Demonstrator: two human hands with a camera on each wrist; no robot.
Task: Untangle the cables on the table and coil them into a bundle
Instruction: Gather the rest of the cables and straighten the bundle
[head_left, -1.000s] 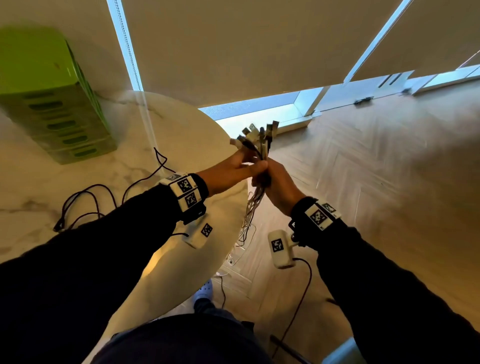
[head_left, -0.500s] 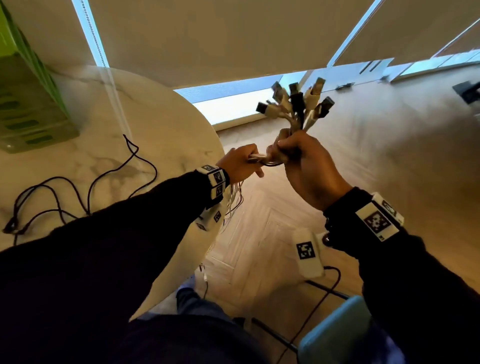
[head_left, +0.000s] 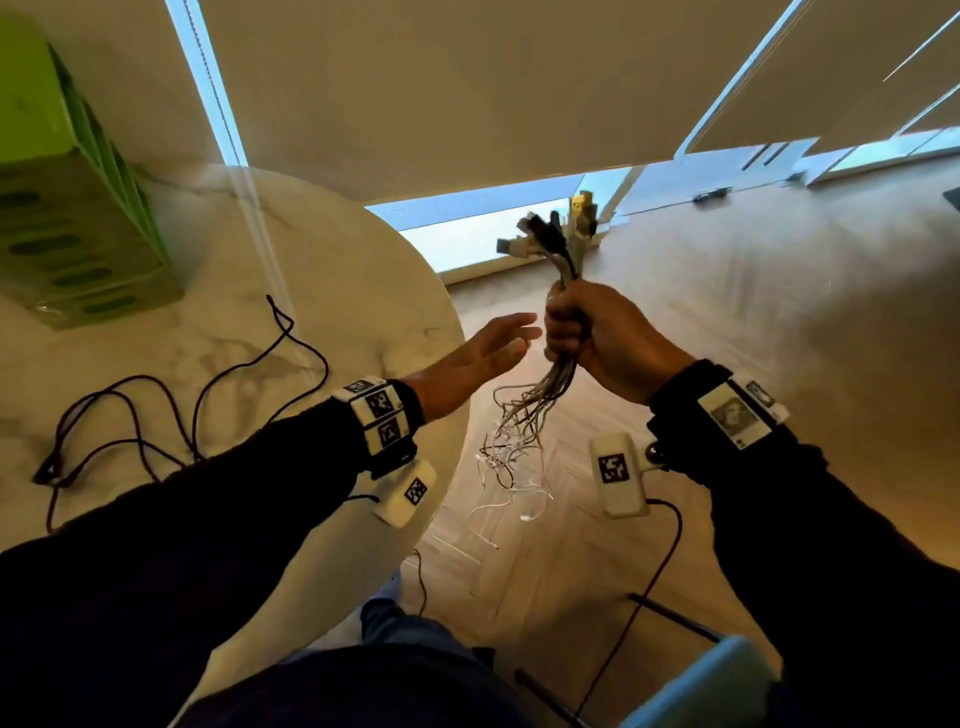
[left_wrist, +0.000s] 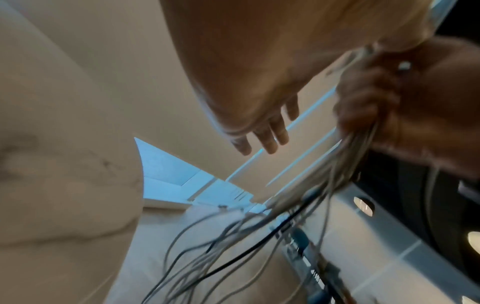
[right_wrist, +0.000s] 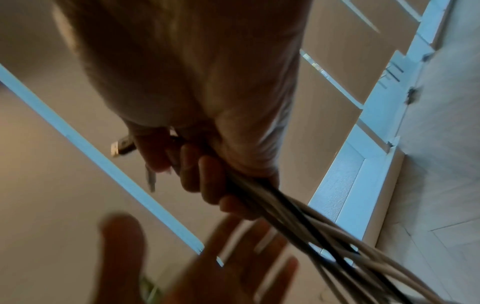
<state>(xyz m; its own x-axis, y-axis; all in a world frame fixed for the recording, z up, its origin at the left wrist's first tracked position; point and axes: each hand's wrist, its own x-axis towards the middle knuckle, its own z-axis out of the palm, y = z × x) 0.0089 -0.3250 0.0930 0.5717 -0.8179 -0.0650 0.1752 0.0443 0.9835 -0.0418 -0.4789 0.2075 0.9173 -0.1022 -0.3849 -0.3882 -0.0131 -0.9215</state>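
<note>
My right hand (head_left: 576, 325) grips a bundle of white and black cables (head_left: 524, 415) in a fist beyond the table's edge. Their plugs (head_left: 558, 236) stick up above the fist and the loose tails hang toward the floor. In the right wrist view the fingers (right_wrist: 205, 176) curl round the strands (right_wrist: 324, 222). My left hand (head_left: 488, 348) is open just left of the fist, fingers straight, holding nothing; it shows the same way in the left wrist view (left_wrist: 265, 131) and in the right wrist view (right_wrist: 207, 263). A black cable (head_left: 171, 405) lies loose on the marble table (head_left: 363, 270).
A green slotted box (head_left: 78, 208) stands at the table's far left. Wood floor lies under the hanging cable tails, with a window sill and blinds beyond. A light blue chair seat (head_left: 701, 686) is at the lower right.
My left hand has let go of the bundle and opened, drawing back slightly to the left. The right hand keeps the bundle upright in much the same place.
</note>
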